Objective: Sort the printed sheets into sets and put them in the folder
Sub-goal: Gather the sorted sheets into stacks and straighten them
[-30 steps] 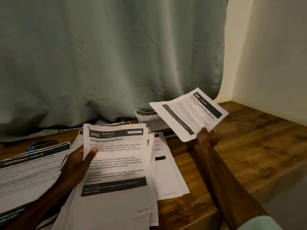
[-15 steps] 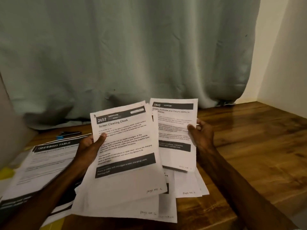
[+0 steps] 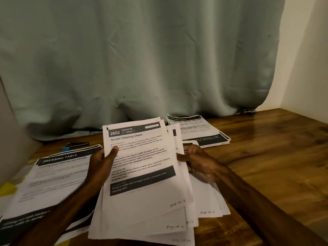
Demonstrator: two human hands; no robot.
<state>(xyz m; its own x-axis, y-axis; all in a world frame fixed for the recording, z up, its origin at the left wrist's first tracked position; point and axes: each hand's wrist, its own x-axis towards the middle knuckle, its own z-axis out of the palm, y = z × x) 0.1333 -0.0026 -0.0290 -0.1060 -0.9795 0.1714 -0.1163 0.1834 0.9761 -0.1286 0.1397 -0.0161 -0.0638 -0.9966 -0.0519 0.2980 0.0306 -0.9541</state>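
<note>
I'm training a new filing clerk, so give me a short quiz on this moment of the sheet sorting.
1. True or false: the left hand grips the fanned bundle of white printed sheets with its thumb on the top page.
2. The top page's heading reads: A) Screen Cleaning Check B) Mirror Polishing C) Drawer Sorting.
3. Fill in: the flat stack of white sheets on the brown wooden table beside the left hand is headed "DRESSING ___".
Key: 1 true; 2 A; 3 TABLE.
</note>
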